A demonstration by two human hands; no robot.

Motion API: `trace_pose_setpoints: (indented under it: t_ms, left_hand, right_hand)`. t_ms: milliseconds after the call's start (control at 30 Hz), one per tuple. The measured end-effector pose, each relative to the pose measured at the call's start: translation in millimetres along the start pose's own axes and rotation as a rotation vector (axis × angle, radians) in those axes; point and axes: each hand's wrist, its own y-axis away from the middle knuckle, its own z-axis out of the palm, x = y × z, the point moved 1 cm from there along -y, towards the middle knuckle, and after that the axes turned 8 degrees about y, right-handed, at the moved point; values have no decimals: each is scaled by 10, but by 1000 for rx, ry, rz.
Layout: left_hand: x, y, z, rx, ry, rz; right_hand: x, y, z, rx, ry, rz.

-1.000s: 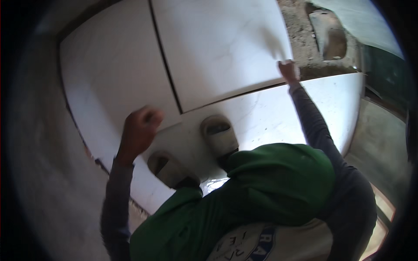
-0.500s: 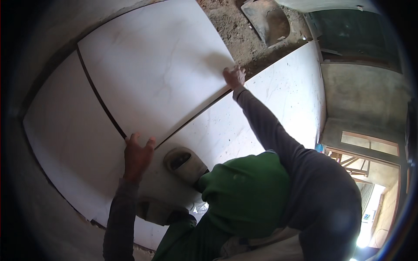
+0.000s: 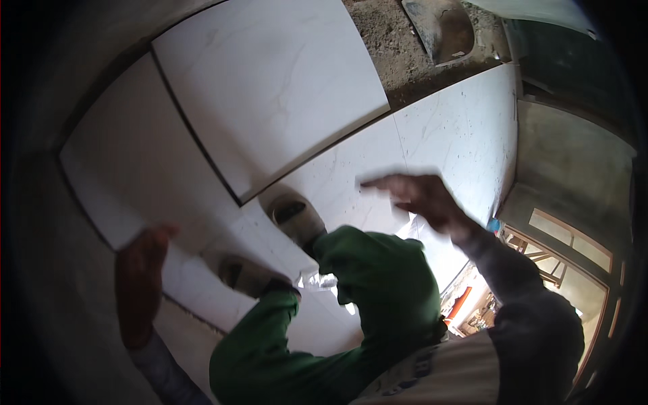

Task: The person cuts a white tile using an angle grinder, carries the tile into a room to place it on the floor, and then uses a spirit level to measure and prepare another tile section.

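A large white tile (image 3: 277,88) with faint grey veins lies on the floor ahead, dark gaps along its left and lower right edges. Its near corner points toward my feet. My right hand (image 3: 422,196), blurred, hovers over the speckled white tiles (image 3: 351,165) to the right, its fingers stretched out and nothing in them. At lower left, my left hand (image 3: 142,260) is raised above the tile (image 3: 135,148) beside the wall. It is dark and smeared, its fingers loosely extended, with no object visible in it. Neither hand touches the large tile.
My sandalled feet (image 3: 297,219) are on the tiles near that corner. Rough soil (image 3: 388,47) borders the tile's far right side, with a worn curved pan (image 3: 442,30) on it. A wall (image 3: 40,196) runs along the left; a bright doorway (image 3: 560,277) stands at right.
Both hands have come off the tile edges and drawn back toward me, the left to the lower left, the right to the lower right. The view has shifted and my knees have moved.
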Motion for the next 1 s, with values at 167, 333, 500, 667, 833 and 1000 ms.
trace_pose_setpoints:
  t_ms: [167, 333, 500, 667, 833, 1000]
  left_hand:
    - [-133, 1990, 292, -154, 6, -169]
    - [-27, 2958, 1068, 269, -88, -339]
    - [-166, 3573, 1470, 149, -347, -582]
    - [963, 4293, 1583, -90, -392, -609]
    - [907, 4323, 1415, -222, -372, -541]
    - [315, 3737, 1261, -269, -405, -486]
  right_hand:
    - [-739, 1161, 281, 71, 324, -83]
    - [-716, 1652, 269, 44, 451, 180]
    - [-1019, 2400, 490, 2, 487, 393]
    - [-992, 3351, 1014, 203, 705, 518]
    - [-1369, 3696, 442, 189, 590, 587]
    - [-776, 3314, 62, 253, 518, 570]
